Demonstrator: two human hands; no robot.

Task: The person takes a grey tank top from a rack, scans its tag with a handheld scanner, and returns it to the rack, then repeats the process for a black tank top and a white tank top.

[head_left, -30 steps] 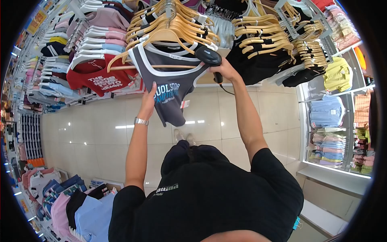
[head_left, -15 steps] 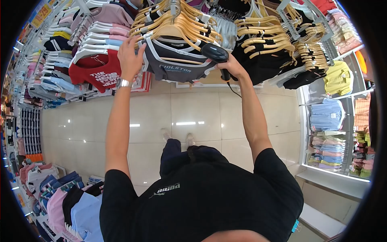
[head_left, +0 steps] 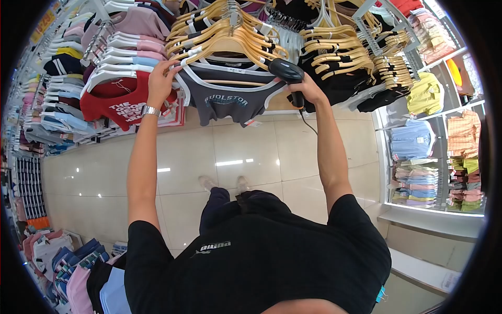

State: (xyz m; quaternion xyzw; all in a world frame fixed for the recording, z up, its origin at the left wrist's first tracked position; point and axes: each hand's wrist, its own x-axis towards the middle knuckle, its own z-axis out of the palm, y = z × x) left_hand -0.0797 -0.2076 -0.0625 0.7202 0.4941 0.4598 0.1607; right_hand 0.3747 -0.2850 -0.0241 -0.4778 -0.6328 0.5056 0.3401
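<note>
A dark grey tank top with white trim and printed lettering hangs at the front of the rack on a wooden hanger. My left hand, a metal watch at its wrist, pinches the top's left shoulder at the hanger's end. In my right hand is a black barcode scanner with a cord running down from its handle. This hand is beside the top's right shoulder; whether its fingers also grip the cloth is hidden. A small white tag shows at the top's lower edge.
Left of my left hand hangs a red shirt on a white hanger. Black garments on wooden hangers are at the right. Shelves with a light blue shirt line the right wall. Folded clothes lie at lower left. Tiled floor lies below.
My left hand has closed on the left shoulder of the tank top, which now sits further forward, apart from the garments behind. The scanner stays in my right hand. The view has shifted slightly.
</note>
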